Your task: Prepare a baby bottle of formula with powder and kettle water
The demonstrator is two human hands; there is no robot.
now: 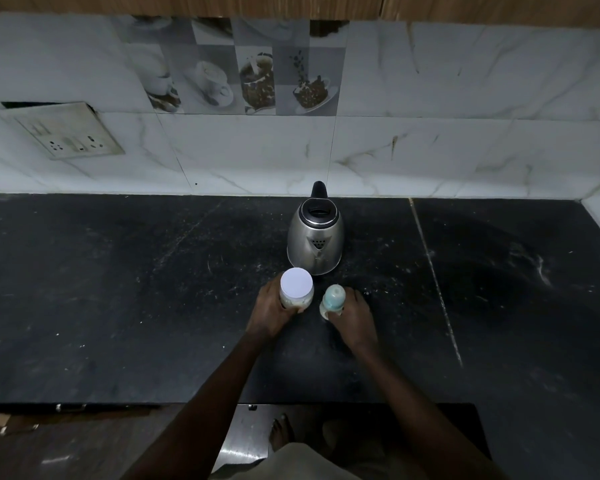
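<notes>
Three tabletop [118,289] things are counted: one steel kettle [315,239]; one white-lidded jar [296,285] gripped by left hand [271,311] fingers [284,304]; one teal-capped baby bottle [332,299] gripped by right hand [355,315].

Dark stone counter [118,289], marble-tiled wall [465,98], dim light

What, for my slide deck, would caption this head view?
Left hand grips a white-lidded jar, right hand a baby bottle, before a steel kettle on a dark counter.

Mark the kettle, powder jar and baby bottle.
kettle [315,237]: head view, front of the steel body.
powder jar [296,284]: head view, middle of the white lid.
baby bottle [334,295]: head view, teal cap.
</notes>
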